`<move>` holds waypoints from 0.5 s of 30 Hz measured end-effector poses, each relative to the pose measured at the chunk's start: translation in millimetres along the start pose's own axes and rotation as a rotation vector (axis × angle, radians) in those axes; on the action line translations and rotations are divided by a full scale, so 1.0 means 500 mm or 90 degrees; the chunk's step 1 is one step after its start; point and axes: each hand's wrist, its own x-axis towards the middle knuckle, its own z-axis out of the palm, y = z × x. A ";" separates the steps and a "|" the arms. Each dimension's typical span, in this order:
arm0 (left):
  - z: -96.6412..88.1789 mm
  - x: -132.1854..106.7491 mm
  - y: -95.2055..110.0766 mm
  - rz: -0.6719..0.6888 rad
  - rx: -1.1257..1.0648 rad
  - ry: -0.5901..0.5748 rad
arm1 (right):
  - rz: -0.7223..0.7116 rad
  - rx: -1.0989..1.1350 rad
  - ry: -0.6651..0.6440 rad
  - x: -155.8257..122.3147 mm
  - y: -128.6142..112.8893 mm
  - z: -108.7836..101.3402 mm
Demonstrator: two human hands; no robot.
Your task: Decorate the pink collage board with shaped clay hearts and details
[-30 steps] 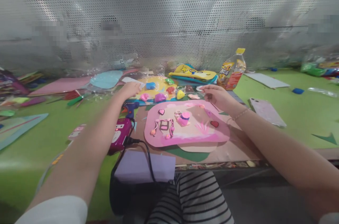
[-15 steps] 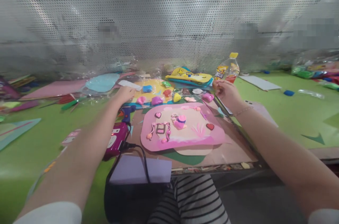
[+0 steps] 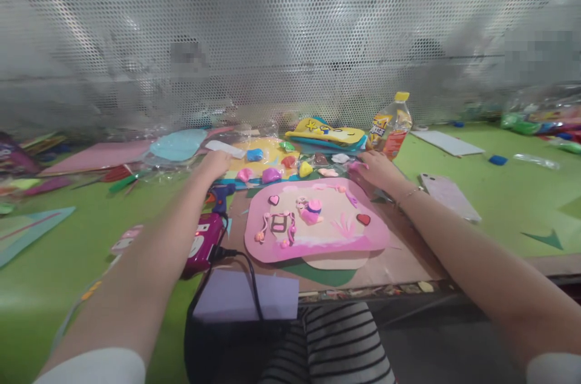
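My right hand (image 3: 379,169) reaches down on the far side of the work, its fingers closed round a bright pink clay lump (image 3: 358,167). My left hand (image 3: 216,164) rests at the left edge of a yellow and blue sheet (image 3: 236,161), just below a white strip (image 3: 224,148); its fingers are curled, and what they hold, if anything, is hidden. Between the hands lie several wrapped clay lumps, among them a magenta one (image 3: 271,175), a yellow one (image 3: 305,169) and a blue one (image 3: 255,155). Nearer me is a pink panel (image 3: 318,248) with clay decorations.
A plastic bottle (image 3: 399,124) stands behind my right hand, beside stacked yellow cutouts (image 3: 336,135). A phone (image 3: 447,196) lies to the right. Left of the panel are a blue glue gun (image 3: 221,198) and a magenta box (image 3: 206,242) with black cables. A perforated metal screen (image 3: 290,39) rises behind.
My right hand has come down and slightly left from near the bottle, onto the pink clay lump. My left hand has stayed by the sheet's edge. The view has shifted slightly.
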 end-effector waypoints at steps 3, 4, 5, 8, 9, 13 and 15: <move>0.004 0.008 0.003 0.015 0.017 -0.008 | -0.018 -0.072 -0.018 -0.002 0.000 -0.004; 0.005 0.009 0.004 0.019 0.020 -0.011 | -0.020 -0.089 -0.021 -0.003 0.001 -0.008; 0.006 0.010 0.005 0.022 0.023 -0.012 | -0.021 -0.104 -0.023 -0.003 0.003 -0.012; 0.005 0.011 0.005 0.021 0.027 -0.003 | -0.021 -0.133 -0.024 -0.002 0.005 -0.020; 0.004 0.010 0.004 0.018 0.027 0.002 | -0.022 -0.139 -0.025 -0.002 0.006 -0.020; 0.001 0.007 0.000 -0.001 0.026 0.018 | -0.035 -0.151 -0.034 0.001 0.004 -0.018; -0.002 0.006 -0.002 -0.014 0.023 0.020 | -0.036 -0.152 -0.039 0.001 0.002 -0.019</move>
